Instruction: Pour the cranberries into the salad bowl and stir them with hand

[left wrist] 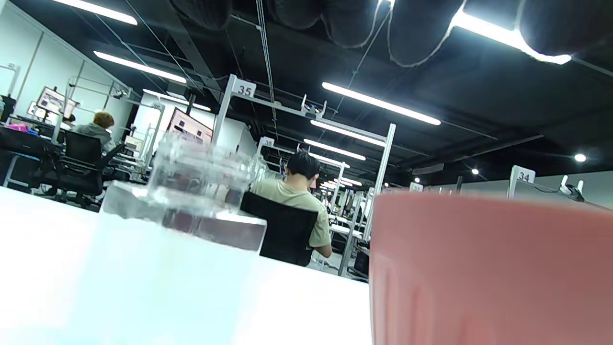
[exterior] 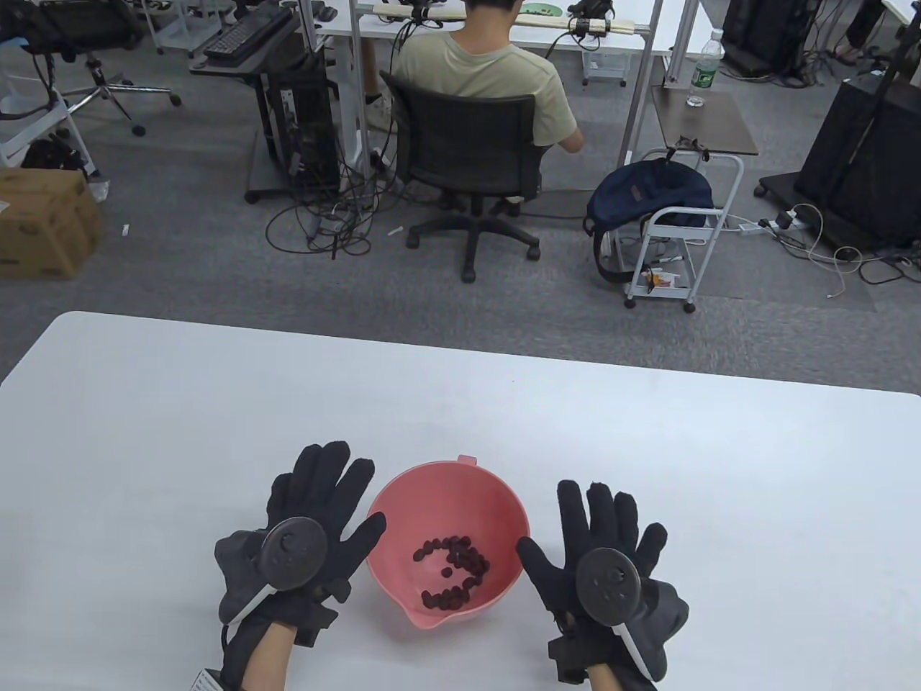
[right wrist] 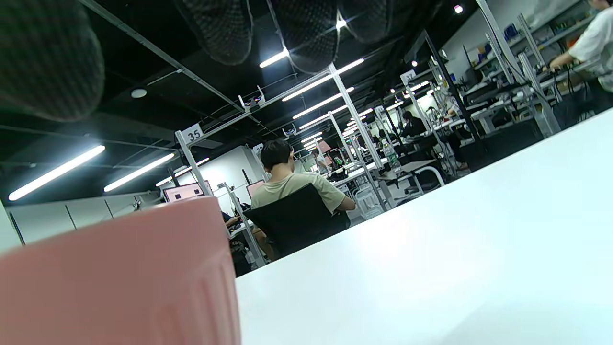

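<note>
A pink salad bowl (exterior: pixel 447 497) stands on the white table (exterior: pixel 180 403) near its front edge, with dark red cranberries (exterior: pixel 455 567) scattered over its bottom. My left hand (exterior: pixel 327 504) lies flat with straight fingers just left of the bowl. My right hand (exterior: pixel 575 536) lies flat and spread just right of it. Neither hand holds anything. In the left wrist view a clear plastic container (left wrist: pixel 191 201) sits on the table ahead of the fingers (left wrist: pixel 412 28), left of the bowl (left wrist: pixel 479 268). The table view does not show this container. The right wrist view shows the bowl (right wrist: pixel 119 278) at its lower left.
Beyond the table's far edge a person (exterior: pixel 478 72) sits on a black office chair (exterior: pixel 468 151), back turned. A white cart (exterior: pixel 676 237) with a dark backpack (exterior: pixel 647 194) stands to the right, and a cardboard box (exterior: pixel 43 223) to the left.
</note>
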{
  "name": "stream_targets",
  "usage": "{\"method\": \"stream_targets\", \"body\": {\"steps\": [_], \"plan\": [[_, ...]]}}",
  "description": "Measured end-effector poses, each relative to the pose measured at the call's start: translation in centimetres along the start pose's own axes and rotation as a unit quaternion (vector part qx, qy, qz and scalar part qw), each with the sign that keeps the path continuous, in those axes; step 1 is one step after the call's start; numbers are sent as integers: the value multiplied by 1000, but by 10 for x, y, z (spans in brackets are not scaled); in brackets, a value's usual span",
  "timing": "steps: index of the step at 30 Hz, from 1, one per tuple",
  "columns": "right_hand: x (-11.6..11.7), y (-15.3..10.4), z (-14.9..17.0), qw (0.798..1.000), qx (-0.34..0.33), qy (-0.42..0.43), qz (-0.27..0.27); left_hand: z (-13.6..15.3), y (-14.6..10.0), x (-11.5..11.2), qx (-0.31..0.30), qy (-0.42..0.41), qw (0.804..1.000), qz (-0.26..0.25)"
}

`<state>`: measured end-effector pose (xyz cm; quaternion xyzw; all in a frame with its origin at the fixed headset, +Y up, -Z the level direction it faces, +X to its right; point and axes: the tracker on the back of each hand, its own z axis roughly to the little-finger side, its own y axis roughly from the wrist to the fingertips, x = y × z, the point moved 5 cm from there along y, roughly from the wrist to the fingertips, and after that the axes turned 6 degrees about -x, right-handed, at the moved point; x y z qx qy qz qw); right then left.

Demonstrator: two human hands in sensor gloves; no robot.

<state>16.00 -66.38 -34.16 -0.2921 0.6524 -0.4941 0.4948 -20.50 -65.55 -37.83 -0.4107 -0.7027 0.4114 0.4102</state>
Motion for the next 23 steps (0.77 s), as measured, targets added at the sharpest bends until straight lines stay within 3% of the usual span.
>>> {"method": "stream_targets", "body": {"steps": [9,23], "plan": [[16,4,-3,997,-37,-50,-51,-2,-7,-20,-16,89,993,70],[27,4,1,996,-31,-44,-67,6,-7,-28,-5,76,994,73]]}}
